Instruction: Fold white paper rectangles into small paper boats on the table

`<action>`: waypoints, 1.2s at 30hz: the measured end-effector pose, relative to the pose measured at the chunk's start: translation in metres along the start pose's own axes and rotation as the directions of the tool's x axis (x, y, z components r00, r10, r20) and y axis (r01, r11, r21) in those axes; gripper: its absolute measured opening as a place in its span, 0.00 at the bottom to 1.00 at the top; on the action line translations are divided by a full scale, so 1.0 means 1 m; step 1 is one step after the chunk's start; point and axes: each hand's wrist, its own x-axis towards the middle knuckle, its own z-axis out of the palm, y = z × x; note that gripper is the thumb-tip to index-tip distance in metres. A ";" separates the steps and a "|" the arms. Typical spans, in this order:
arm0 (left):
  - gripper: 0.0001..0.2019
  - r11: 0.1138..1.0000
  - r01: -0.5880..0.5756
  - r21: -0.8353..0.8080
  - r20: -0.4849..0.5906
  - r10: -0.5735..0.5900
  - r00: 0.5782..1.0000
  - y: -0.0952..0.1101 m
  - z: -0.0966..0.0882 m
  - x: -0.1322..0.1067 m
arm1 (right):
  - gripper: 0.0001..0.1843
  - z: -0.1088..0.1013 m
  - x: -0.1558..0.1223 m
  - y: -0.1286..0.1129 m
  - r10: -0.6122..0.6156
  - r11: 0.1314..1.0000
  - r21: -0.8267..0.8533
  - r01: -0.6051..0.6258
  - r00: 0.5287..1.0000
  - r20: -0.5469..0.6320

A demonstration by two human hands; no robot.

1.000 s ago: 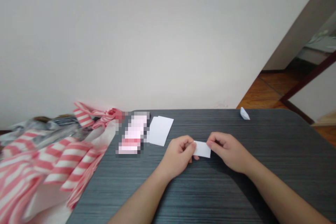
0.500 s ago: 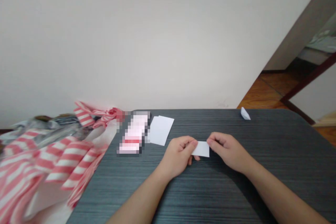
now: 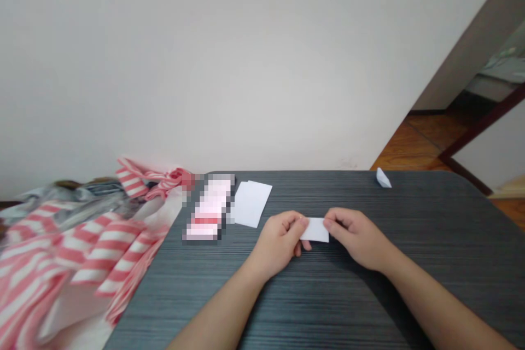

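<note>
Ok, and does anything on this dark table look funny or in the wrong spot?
Yes, a little! A small folded white paper piece sits all alone near the far right edge of the dark table, away from the flat white paper sheet. Also, the pink-and-white thing beside that sheet is blurred into blocks, so I can't tell what it is.

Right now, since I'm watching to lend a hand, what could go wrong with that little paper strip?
The paper strip is pinched only at its ends between the left hand and the right hand, so a hard pull could perhaps crease or tear it. If it slipped, it would likely drop onto the dark table. The folded paper piece sits right at the table's far edge, so a bump might knock it off.
</note>
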 end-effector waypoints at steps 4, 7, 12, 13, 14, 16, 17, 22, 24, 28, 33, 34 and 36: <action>0.19 1.000 -0.010 0.022 -0.001 0.010 1.000 -0.001 0.000 -0.001 | 0.14 -0.001 0.001 0.002 -0.008 1.000 0.005 0.008 0.999 -0.037; 0.19 0.997 -0.016 0.073 -0.017 0.017 1.000 -0.001 -0.001 -0.002 | 0.14 -0.001 0.001 0.003 -0.008 1.000 0.007 0.009 0.999 -0.042; 0.20 0.996 -0.036 0.084 -0.016 0.037 0.999 -0.003 -0.001 -0.002 | 0.14 0.000 0.000 0.005 -0.020 1.000 0.013 0.021 0.999 -0.032; 0.20 0.997 -0.043 0.065 -0.010 0.044 0.999 -0.003 -0.001 -0.002 | 0.14 -0.001 0.000 0.005 -0.026 1.000 0.015 0.026 0.999 -0.027; 0.19 0.998 -0.052 0.044 -0.002 0.052 0.999 -0.002 -0.001 -0.002 | 0.14 -0.001 0.000 0.005 -0.032 0.999 0.016 0.032 0.999 -0.016; 0.17 0.998 -0.065 0.008 0.006 0.065 0.998 -0.001 0.000 -0.001 | 0.14 0.000 -0.001 0.004 -0.045 0.999 0.016 0.045 0.999 0.009; 0.16 0.998 -0.068 0.005 0.008 0.068 0.998 -0.001 0.000 -0.001 | 0.13 0.000 -0.001 0.003 -0.052 0.999 0.015 0.051 0.998 0.022; 0.16 0.990 -0.063 0.128 0.019 0.062 0.998 0.002 -0.001 -0.002 | 0.13 0.004 -0.002 -0.001 -0.067 0.998 0.003 0.067 0.996 0.052; 0.16 0.984 -0.068 0.164 0.011 0.067 0.998 0.003 -0.002 -0.003 | 0.11 0.005 -0.001 -0.001 -0.067 0.998 0.007 0.067 0.996 0.052; 0.16 0.970 -0.108 0.217 0.030 0.104 0.994 0.007 -0.002 -0.004 | 0.10 0.007 0.000 -0.003 -0.081 0.997 -0.002 0.082 0.996 0.037; 0.16 0.946 -0.127 0.299 0.042 0.120 0.992 0.012 -0.002 -0.006 | 0.11 0.009 0.001 -0.010 -0.108 0.993 -0.043 0.109 0.994 0.028; 0.16 0.941 -0.132 0.312 0.039 0.126 0.991 0.013 -0.002 -0.006 | 0.11 0.009 0.001 -0.011 -0.114 0.992 -0.050 0.115 0.993 0.029; 0.16 0.931 -0.146 0.335 0.033 0.144 0.989 0.013 -0.002 -0.006 | 0.12 0.009 0.002 -0.013 -0.127 0.990 -0.058 0.128 0.992 0.028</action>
